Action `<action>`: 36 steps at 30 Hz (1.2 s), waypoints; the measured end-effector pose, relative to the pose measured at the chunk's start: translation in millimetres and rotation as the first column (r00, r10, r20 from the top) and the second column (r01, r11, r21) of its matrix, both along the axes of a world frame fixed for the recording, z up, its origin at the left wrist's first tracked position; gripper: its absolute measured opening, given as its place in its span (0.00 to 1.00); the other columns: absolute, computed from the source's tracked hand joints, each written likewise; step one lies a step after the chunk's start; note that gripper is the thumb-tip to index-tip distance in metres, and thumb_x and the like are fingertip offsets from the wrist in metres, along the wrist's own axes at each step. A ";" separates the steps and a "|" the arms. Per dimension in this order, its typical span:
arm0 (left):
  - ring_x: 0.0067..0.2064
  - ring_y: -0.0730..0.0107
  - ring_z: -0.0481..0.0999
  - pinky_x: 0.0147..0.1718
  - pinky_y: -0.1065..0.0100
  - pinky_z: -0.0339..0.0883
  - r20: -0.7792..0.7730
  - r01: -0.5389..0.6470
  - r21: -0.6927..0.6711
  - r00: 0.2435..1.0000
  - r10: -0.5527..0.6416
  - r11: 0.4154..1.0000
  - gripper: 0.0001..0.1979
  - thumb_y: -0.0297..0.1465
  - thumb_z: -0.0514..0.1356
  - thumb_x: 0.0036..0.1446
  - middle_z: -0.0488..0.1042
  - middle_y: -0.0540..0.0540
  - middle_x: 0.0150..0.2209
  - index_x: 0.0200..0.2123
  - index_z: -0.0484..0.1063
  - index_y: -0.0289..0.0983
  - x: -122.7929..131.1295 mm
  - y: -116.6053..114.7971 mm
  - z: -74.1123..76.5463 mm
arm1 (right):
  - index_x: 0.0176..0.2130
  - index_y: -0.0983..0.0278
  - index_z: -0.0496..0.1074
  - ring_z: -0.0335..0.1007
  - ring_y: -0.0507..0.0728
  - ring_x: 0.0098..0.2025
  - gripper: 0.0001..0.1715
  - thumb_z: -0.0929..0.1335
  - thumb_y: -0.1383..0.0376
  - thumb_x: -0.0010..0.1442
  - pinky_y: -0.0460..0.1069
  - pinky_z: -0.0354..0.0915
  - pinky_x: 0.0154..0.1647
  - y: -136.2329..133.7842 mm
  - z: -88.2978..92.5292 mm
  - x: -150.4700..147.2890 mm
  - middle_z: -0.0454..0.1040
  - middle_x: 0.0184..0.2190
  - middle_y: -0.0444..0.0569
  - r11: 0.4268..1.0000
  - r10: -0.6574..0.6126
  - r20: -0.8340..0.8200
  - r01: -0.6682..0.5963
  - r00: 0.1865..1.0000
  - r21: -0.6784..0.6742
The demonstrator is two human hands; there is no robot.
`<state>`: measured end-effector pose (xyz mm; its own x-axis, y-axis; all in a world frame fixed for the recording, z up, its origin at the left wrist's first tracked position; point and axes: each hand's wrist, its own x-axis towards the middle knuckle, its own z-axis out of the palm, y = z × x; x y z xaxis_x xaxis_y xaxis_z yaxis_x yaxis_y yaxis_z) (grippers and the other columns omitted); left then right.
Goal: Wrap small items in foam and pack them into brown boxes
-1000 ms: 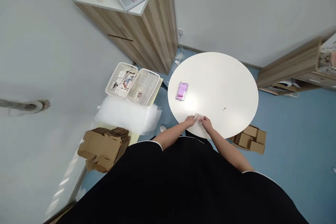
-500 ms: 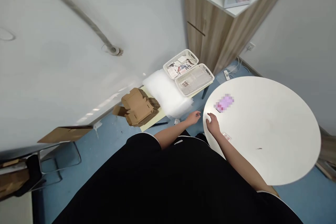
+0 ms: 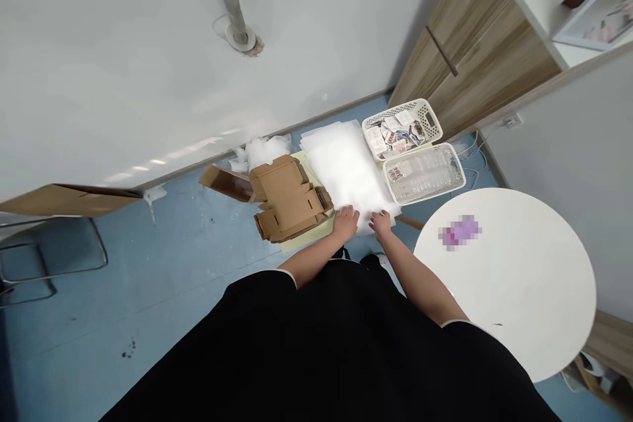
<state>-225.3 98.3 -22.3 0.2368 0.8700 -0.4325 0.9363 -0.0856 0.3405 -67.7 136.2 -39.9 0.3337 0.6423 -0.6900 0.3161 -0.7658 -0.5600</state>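
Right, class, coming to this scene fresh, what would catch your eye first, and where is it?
The bright stack of white translucent sheets mid-picture stands out first, with the person's left hand and right hand at its near edge. Unfolded brown cardboard boxes lie left of it, and two white plastic baskets sit to its right. At lower right, a pixelated purple patch marks the round white table.

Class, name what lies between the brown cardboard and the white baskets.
White sheets lie between the cardboard and the baskets, as the head view shows.
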 end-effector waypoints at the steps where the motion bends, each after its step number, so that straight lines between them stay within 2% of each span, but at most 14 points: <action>1: 0.68 0.43 0.61 0.61 0.46 0.59 0.000 0.022 0.008 1.000 -0.022 1.000 0.19 0.29 0.59 0.66 0.61 0.32 0.69 0.60 0.70 0.37 -1.6 0.7 -0.3 | 0.63 0.55 0.61 0.78 0.56 0.40 0.31 0.66 0.59 0.61 0.49 0.74 0.35 0.2 -1.3 -5.8 0.75 0.50 0.51 0.989 -0.147 -0.031 0.145 0.989 -0.042; 3: 0.67 0.44 0.63 0.59 0.48 0.60 0.014 0.052 0.014 0.999 -0.053 0.999 0.17 0.26 0.56 0.67 0.63 0.33 0.68 0.57 0.73 0.37 -7.8 2.8 3.2 | 0.59 0.55 0.61 0.76 0.53 0.35 0.28 0.68 0.58 0.61 0.46 0.71 0.30 2.5 1.0 -13.1 0.76 0.46 0.48 0.920 -0.380 -0.049 0.373 0.924 -0.119; 6: 0.62 0.47 0.69 0.57 0.51 0.62 0.054 0.096 0.014 0.994 -0.096 0.995 0.14 0.27 0.56 0.68 0.71 0.34 0.61 0.52 0.76 0.35 -24.0 8.3 15.0 | 0.47 0.58 0.65 0.72 0.51 0.29 0.18 0.70 0.57 0.59 0.44 0.67 0.25 8.8 11.5 -17.5 0.76 0.37 0.45 0.872 -0.484 -0.094 0.471 0.870 -0.135; 11: 0.50 0.55 0.75 0.50 0.55 0.65 0.058 0.174 0.083 0.982 -0.179 0.981 0.13 0.26 0.52 0.70 0.77 0.36 0.48 0.46 0.78 0.34 -43.7 15.9 43.0 | 0.38 0.59 0.68 0.73 0.53 0.31 0.12 0.69 0.55 0.58 0.46 0.70 0.28 12.1 39.9 -15.6 0.76 0.33 0.45 0.922 -0.383 -0.185 0.386 0.905 -0.025; 15: 0.50 0.56 0.76 0.49 0.56 0.67 0.084 0.292 0.177 0.947 -0.310 0.940 0.14 0.29 0.52 0.72 0.77 0.37 0.49 0.46 0.79 0.35 -24.5 8.5 68.1 | 0.35 0.60 0.72 0.75 0.58 0.36 0.16 0.70 0.51 0.55 0.50 0.71 0.34 -1.5 75.1 9.6 0.78 0.33 0.48 0.964 -0.106 -0.115 0.130 0.988 0.230; 17: 0.53 0.56 0.76 0.50 0.56 0.68 0.117 0.347 0.231 0.918 -0.380 0.909 0.14 0.30 0.52 0.71 0.76 0.37 0.54 0.46 0.79 0.37 -1.0 0.1 78.5 | 0.35 0.61 0.73 0.74 0.59 0.37 0.18 0.70 0.49 0.55 0.52 0.70 0.37 -14.7 94.5 33.0 0.79 0.33 0.48 0.942 -0.027 -0.022 0.033 0.999 0.335; 19: 0.59 0.54 0.73 0.54 0.55 0.68 0.145 0.393 0.291 0.883 -0.446 0.872 0.13 0.29 0.54 0.70 0.73 0.39 0.62 0.46 0.79 0.38 30.9 -8.7 86.2 | 0.35 0.61 0.74 0.73 0.59 0.36 0.19 0.69 0.48 0.56 0.53 0.70 0.39 -31.9 111.6 63.8 0.79 0.32 0.48 0.909 -0.062 0.021 0.048 0.998 0.414; 21: 0.67 0.51 0.67 0.59 0.53 0.66 0.156 0.430 0.341 0.851 -0.502 0.836 0.12 0.27 0.56 0.68 0.68 0.40 0.67 0.46 0.79 0.39 70.6 -16.3 91.1 | 0.35 0.61 0.73 0.73 0.59 0.36 0.18 0.69 0.49 0.56 0.52 0.69 0.39 -53.4 124.1 102.3 0.79 0.32 0.47 0.872 -0.170 -0.039 0.169 0.985 0.459; 23: 0.72 0.47 0.60 0.63 0.50 0.64 0.149 0.480 0.371 0.814 -0.561 0.795 0.11 0.26 0.57 0.66 0.64 0.41 0.70 0.46 0.79 0.39 116.2 -23.9 94.2 | 0.35 0.60 0.72 0.75 0.58 0.37 0.16 0.70 0.51 0.55 0.51 0.70 0.38 -80.6 131.0 147.1 0.79 0.34 0.48 0.811 -0.334 -0.192 0.385 0.923 0.440; 25: 0.73 0.43 0.57 0.65 0.46 0.62 0.123 0.557 0.380 0.761 -0.637 0.738 0.12 0.26 0.57 0.65 0.61 0.40 0.72 0.46 0.79 0.38 163.8 -33.2 95.9 | 0.37 0.60 0.71 0.77 0.58 0.38 0.13 0.71 0.55 0.55 0.50 0.71 0.36 -114.5 132.5 194.4 0.80 0.37 0.49 0.692 -0.529 -0.363 0.637 0.767 0.338; 27: 0.74 0.41 0.54 0.66 0.42 0.59 0.083 0.656 0.370 0.683 -0.726 0.658 0.13 0.26 0.56 0.64 0.59 0.39 0.73 0.48 0.78 0.37 209.6 -44.4 96.0 | 0.40 0.60 0.70 0.78 0.57 0.38 0.11 0.70 0.59 0.57 0.49 0.73 0.35 -153.6 128.9 239.3 0.79 0.39 0.49 0.531 -0.688 -0.466 0.823 0.557 0.201; 30: 0.75 0.42 0.51 0.68 0.40 0.55 0.033 0.809 0.302 0.520 -0.853 0.505 0.16 0.26 0.57 0.63 0.57 0.41 0.74 0.52 0.76 0.37 272.1 -60.4 93.4 | 0.40 0.60 0.68 0.77 0.55 0.36 0.06 0.68 0.64 0.60 0.49 0.74 0.35 -214.4 116.3 293.1 0.77 0.38 0.49 0.359 -0.808 -0.492 0.933 0.326 0.030; 33: 0.75 0.46 0.51 0.70 0.42 0.50 0.043 0.905 0.216 0.367 -0.929 0.368 0.18 0.24 0.59 0.61 0.58 0.42 0.74 0.53 0.76 0.39 326.5 -68.8 89.4 | 0.38 0.59 0.66 0.78 0.55 0.36 0.02 0.66 0.65 0.63 0.50 0.76 0.37 -267.1 99.6 323.8 0.75 0.37 0.49 0.334 -0.854 -0.442 0.941 0.275 -0.060; 36: 0.75 0.50 0.53 0.72 0.44 0.45 0.094 0.932 0.144 0.321 -0.942 0.332 0.21 0.19 0.59 0.57 0.62 0.43 0.72 0.51 0.78 0.40 369.7 -69.1 85.6 | 0.39 0.59 0.66 0.78 0.56 0.38 0.03 0.66 0.63 0.63 0.52 0.76 0.38 -303.4 82.8 333.1 0.75 0.38 0.50 0.366 -0.872 -0.388 0.923 0.297 -0.117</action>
<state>144.5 29.2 63.3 0.9592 0.0481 -0.2787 0.1644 -0.8968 0.4108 265.3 -167.2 42.9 0.5239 0.1673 -0.8352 -0.7496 -0.3751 -0.5453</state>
